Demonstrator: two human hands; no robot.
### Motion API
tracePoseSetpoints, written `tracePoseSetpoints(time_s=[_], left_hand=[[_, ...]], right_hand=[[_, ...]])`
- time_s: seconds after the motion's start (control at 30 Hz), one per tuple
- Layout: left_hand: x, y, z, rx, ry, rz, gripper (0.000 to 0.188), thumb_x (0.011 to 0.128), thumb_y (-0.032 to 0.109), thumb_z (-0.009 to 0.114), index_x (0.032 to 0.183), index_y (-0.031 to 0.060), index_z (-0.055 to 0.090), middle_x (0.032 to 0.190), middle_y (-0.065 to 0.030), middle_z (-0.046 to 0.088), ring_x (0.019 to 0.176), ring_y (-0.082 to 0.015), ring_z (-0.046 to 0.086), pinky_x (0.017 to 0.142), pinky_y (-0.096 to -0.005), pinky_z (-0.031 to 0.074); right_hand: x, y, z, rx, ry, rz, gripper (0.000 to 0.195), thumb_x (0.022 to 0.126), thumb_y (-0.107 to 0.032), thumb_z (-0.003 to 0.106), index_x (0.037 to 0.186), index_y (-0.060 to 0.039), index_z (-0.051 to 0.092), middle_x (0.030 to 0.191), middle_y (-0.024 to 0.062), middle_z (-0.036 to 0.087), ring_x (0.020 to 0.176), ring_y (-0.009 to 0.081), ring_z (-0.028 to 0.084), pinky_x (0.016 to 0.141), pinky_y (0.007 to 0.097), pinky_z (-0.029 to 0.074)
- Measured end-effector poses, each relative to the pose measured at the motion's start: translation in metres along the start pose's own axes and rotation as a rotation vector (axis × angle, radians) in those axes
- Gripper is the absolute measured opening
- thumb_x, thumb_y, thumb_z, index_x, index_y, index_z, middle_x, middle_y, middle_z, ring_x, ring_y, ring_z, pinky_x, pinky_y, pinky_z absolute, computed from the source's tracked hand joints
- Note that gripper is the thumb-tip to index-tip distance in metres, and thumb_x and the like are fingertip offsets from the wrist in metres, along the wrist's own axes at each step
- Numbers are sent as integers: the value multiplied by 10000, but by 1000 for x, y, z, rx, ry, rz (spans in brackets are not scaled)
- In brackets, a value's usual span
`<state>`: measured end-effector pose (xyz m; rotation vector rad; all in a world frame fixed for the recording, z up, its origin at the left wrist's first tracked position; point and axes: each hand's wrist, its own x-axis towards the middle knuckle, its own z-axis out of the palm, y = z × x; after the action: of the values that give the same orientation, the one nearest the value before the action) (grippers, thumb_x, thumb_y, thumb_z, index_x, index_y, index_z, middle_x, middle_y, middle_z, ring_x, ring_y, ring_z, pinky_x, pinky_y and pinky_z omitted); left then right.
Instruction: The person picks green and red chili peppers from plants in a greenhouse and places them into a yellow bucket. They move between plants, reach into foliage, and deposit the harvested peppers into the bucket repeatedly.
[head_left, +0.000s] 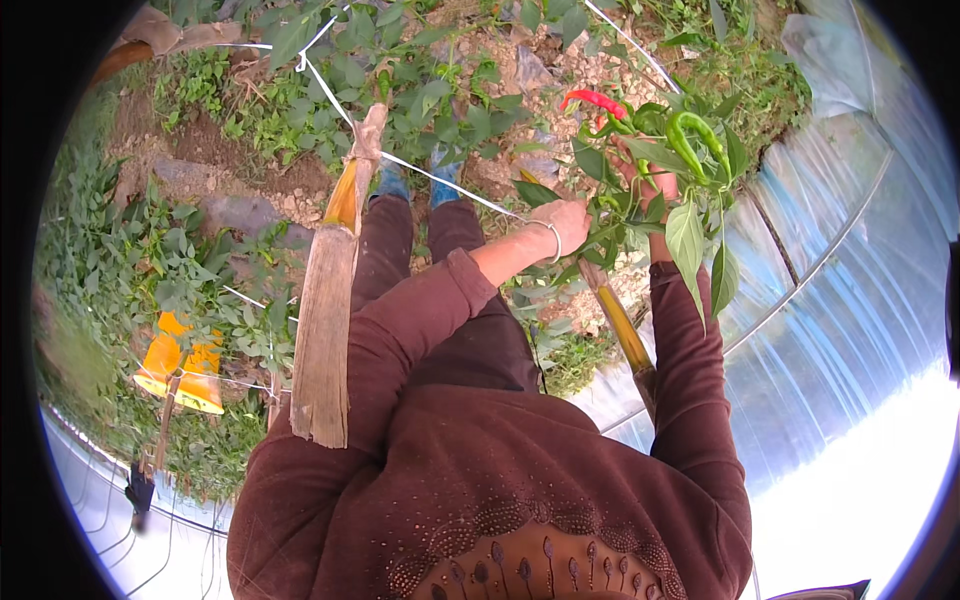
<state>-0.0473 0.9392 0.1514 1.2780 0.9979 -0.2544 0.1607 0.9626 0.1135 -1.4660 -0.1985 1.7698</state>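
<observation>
My left hand (568, 225), with a pale bangle (555, 241) at the wrist, reaches across to a pepper plant (664, 154) at upper right. Its fingers are curled in at the leafy stems, their tips hidden by leaves. Among the same leaves is my right hand (651, 180), largely covered, so its grip is unclear. A red chili pepper (596, 100) points left just above the right fingers. Curled green peppers (686, 146) hang to the right of that hand. Below the hands, a bamboo stake (622, 326) slants beside the right forearm.
A split bamboo stake (326, 330) rises close on my left. White twine (450, 187) crosses before my legs at the blue footwear (446, 176). Clear plastic sheeting (810, 247) forms the right side. Pepper rows and a yellow sheet (169, 360) stand at left.
</observation>
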Motion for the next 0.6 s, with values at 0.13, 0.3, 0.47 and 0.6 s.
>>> tracePoseSetpoints(time_s=[0.13,0.3,0.47,0.6], left_hand=[[-8,6,6,-123,49,-22,303,879,271,476,950,2,593,917,-217,645,876,-379,621,773,-452,487],[10,-22,41,-604,117,1,238,861,199,491,885,-7,609,812,-193,643,756,-373,613,685,-441,479],[16,-34,24,-1178,-195,-108,249,816,28,453,1009,-34,597,823,-102,635,675,-172,575,626,-306,483],[25,-39,7,-1312,-284,-169,200,879,125,471,921,-22,600,790,-120,622,582,-167,548,506,-276,451]], right_hand=[[-3,3,9,-12,72,99,196,887,-211,521,963,-53,608,967,72,632,1048,229,548,825,390,456],[-2,16,0,-55,-26,-88,357,863,-347,595,1061,-50,582,1084,80,591,986,228,563,841,366,461],[-8,22,-25,-136,13,-154,266,860,-204,612,1064,-42,561,1137,112,577,1123,246,523,869,379,471],[-11,14,-10,-144,35,-154,251,864,-217,611,1048,-52,566,1084,109,604,1077,243,550,852,368,479]])
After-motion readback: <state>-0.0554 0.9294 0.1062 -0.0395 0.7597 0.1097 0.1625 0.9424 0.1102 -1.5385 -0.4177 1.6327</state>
